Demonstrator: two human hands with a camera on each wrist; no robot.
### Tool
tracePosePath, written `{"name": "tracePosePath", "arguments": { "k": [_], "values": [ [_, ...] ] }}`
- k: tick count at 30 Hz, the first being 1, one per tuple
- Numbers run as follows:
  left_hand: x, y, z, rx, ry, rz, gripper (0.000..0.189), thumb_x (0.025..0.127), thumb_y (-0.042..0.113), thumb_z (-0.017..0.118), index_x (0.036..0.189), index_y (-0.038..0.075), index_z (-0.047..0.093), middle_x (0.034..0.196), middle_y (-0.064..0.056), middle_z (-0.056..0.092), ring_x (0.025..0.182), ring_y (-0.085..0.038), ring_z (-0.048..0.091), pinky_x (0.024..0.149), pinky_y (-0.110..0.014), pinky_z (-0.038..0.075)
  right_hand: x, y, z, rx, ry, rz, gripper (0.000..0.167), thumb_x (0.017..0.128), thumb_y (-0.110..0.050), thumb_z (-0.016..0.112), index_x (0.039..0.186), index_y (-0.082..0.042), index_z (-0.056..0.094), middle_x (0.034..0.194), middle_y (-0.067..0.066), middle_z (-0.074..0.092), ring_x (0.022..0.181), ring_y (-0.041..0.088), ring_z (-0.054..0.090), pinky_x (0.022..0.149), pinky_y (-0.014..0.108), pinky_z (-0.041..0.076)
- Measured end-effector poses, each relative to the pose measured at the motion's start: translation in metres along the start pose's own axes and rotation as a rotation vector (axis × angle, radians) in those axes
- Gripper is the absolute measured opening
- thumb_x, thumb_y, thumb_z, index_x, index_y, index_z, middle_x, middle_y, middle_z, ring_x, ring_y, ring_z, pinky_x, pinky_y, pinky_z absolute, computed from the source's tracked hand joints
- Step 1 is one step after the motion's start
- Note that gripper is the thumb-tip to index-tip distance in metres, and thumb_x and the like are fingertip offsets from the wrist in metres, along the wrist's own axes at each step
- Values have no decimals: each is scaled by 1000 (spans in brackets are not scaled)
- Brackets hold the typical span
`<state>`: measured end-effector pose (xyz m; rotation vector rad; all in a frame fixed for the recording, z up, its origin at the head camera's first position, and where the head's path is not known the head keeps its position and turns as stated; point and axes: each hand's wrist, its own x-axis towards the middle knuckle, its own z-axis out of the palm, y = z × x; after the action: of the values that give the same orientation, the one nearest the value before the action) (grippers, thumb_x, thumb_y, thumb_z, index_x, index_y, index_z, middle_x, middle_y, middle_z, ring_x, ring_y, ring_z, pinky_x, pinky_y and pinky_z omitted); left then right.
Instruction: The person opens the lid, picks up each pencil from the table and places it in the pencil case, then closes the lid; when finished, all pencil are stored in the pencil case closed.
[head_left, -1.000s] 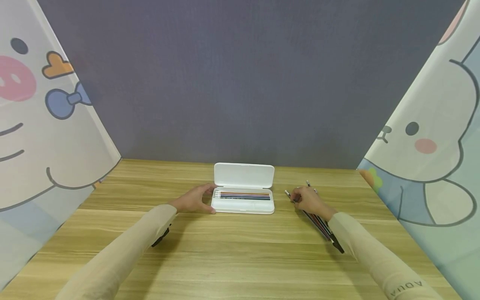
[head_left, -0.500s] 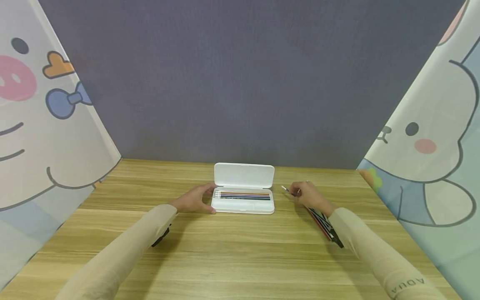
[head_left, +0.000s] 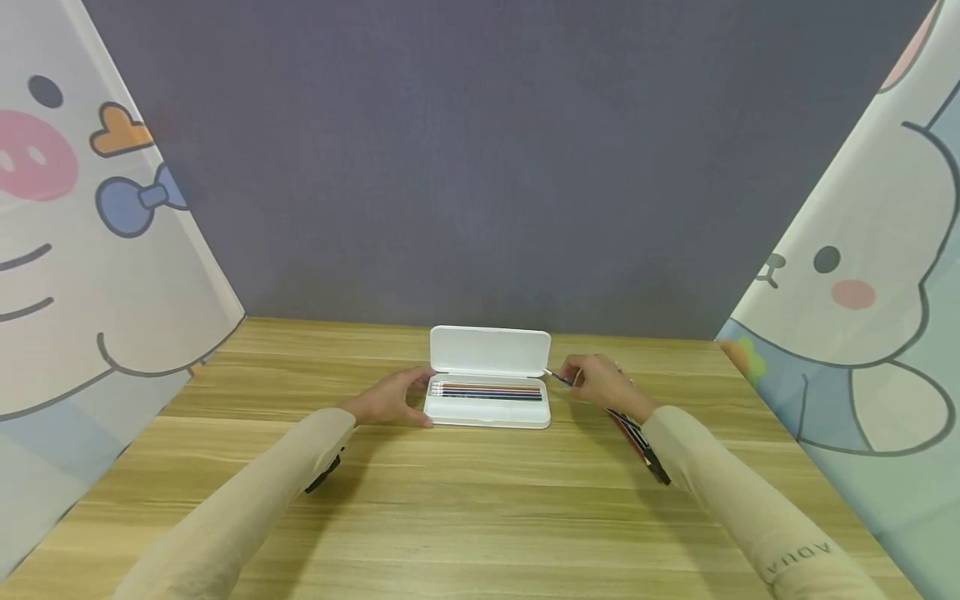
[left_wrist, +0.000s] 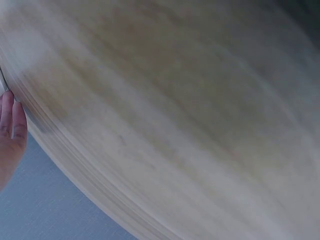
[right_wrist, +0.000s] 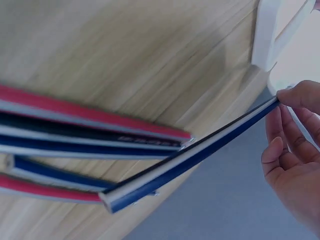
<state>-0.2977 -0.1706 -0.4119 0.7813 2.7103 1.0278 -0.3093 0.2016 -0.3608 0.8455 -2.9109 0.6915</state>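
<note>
A white pencil case (head_left: 487, 412) lies on the table with its lid (head_left: 489, 350) raised. Several coloured pencils (head_left: 491, 391) are lined up along its back half. My left hand (head_left: 390, 398) rests at the case's left end, thumb by the front corner and fingers by the back one. In the left wrist view only a few straight fingers (left_wrist: 19, 120) show at the edge. My right hand (head_left: 602, 383) pinches a blue-and-white striped pencil (right_wrist: 192, 157) near one end. Its white tip reaches the case's right side in the head view; whether they touch I cannot tell.
Several loose pencils (right_wrist: 90, 125), red, black and blue with white stripes, lie on the table under my right wrist. A dark grey panel (head_left: 480, 167) rises behind the wooden table (head_left: 465, 508). Cartoon-printed sheets (head_left: 862, 275) stand at both sides.
My right hand has lifted a pencil off the loose pile and moved it left toward the case. My left hand stays at the case's left end.
</note>
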Motion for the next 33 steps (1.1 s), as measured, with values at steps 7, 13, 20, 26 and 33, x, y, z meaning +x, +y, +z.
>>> {"name": "tracePosePath", "arguments": {
  "k": [7,13,20,26,33],
  "values": [
    [1,-1,1,7,1,0,86,63,33,82,134,9,41,128,-9,53,115,-27,51,101,-46,40,9,-13,7,21,-14,-102,17,69,6,64,84,-1,62,76,11,65,67,22,62,59,25,50],
    [1,0,0,9,4,1,85,62,32,83,133,9,42,127,-9,53,115,-28,51,101,-46,39,22,-27,14,31,-41,-150,17,69,7,63,84,-2,62,76,11,64,68,22,61,59,23,49],
    [0,2,1,4,1,2,85,63,32,82,133,7,41,128,-11,53,115,-29,51,101,-46,40,39,-48,24,26,-90,-183,19,69,6,63,85,-3,63,77,7,64,67,13,57,59,19,47],
    [0,0,2,21,6,21,86,62,32,83,132,4,41,127,-13,53,114,-31,52,99,-47,41,51,-64,35,-3,-119,-197,17,73,4,63,87,-5,64,78,6,65,67,9,55,59,17,46],
    [0,2,1,8,8,21,84,62,31,83,132,6,42,126,-12,54,113,-29,52,99,-46,41,65,-75,48,-16,-99,-251,19,71,5,61,85,-6,65,77,5,65,67,11,56,59,18,45]
  ]
}}
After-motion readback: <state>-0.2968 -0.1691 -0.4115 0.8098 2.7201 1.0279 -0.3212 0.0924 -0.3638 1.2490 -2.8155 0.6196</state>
